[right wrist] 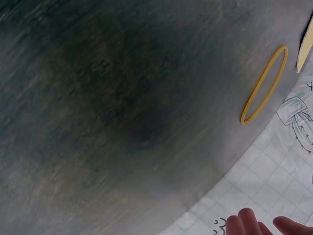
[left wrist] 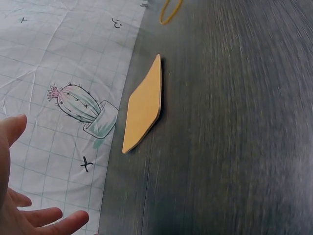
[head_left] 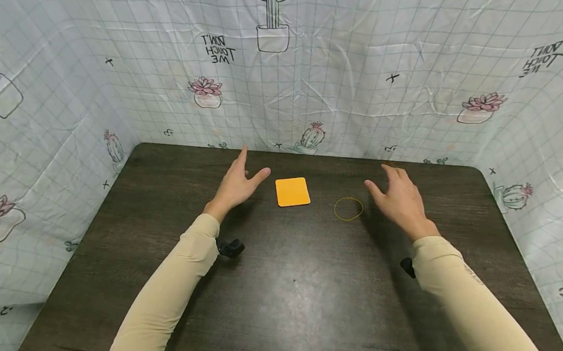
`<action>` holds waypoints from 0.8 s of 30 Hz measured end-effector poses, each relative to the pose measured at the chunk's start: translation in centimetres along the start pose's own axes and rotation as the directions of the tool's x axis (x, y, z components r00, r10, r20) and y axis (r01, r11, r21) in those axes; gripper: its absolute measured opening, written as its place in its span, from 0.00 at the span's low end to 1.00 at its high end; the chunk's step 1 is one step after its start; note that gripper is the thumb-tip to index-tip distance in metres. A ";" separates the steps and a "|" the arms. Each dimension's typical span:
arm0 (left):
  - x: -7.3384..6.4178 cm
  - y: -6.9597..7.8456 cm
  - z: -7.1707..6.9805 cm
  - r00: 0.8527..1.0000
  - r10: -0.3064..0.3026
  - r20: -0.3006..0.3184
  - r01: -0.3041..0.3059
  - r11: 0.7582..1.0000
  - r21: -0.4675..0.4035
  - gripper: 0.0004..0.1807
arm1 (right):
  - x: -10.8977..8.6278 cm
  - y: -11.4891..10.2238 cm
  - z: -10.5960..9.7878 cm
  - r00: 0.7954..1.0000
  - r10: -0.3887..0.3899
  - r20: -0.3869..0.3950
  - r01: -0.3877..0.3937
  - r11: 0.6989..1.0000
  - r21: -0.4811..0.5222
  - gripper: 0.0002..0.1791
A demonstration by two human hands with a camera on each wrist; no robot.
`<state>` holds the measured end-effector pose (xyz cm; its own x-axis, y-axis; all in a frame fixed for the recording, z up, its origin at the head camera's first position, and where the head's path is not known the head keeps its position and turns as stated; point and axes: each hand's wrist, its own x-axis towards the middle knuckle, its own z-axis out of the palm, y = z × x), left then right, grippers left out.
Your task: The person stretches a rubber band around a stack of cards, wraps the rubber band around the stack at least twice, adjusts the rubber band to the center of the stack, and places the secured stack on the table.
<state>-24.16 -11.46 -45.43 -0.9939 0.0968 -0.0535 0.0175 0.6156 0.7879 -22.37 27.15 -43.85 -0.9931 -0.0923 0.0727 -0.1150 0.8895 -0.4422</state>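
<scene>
Head view, and here are both hands out over the dark desk [head_left: 294,312], up towards its far edge! The left hand [head_left: 237,183] has its fingers extended, thumb apart, nothing in its grasp; just to its right lies the orange square [head_left: 293,192], flat near the middle of the far edge. Over on the other side, the right hand [head_left: 401,200], fingers loosely extended and empty, with the thin yellow band [head_left: 335,208] lying just beside it, between hand and square. Patterned cloth [head_left: 350,97] rises beyond the far edge.

To the left wrist: fingers spread, touching neither item, the square flat by the desk's far edge, part of the band beyond it.

Right wrist now: only fingertips show, holding nothing visible, the band a narrow loop near that same edge.
</scene>
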 end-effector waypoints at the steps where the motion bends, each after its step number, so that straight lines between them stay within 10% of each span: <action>1: 0.1 0.0 0.1 1.000 -0.008 -0.001 0.008 1.000 -0.021 0.55 | 0.0 0.0 0.1 1.000 -0.001 -0.003 0.001 1.000 0.000 0.42; 24: 0.5 0.6 3.4 0.984 -0.137 0.112 0.160 0.958 -0.238 0.56 | -0.7 -0.2 1.9 1.000 0.010 0.028 -0.010 1.000 -0.002 0.38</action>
<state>-24.29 -8.44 -47.08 -0.9683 0.0989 -0.2294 -0.1685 0.4193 0.8921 -21.74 26.20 -45.49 -0.9945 -0.0960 0.0429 -0.1051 0.8912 -0.4413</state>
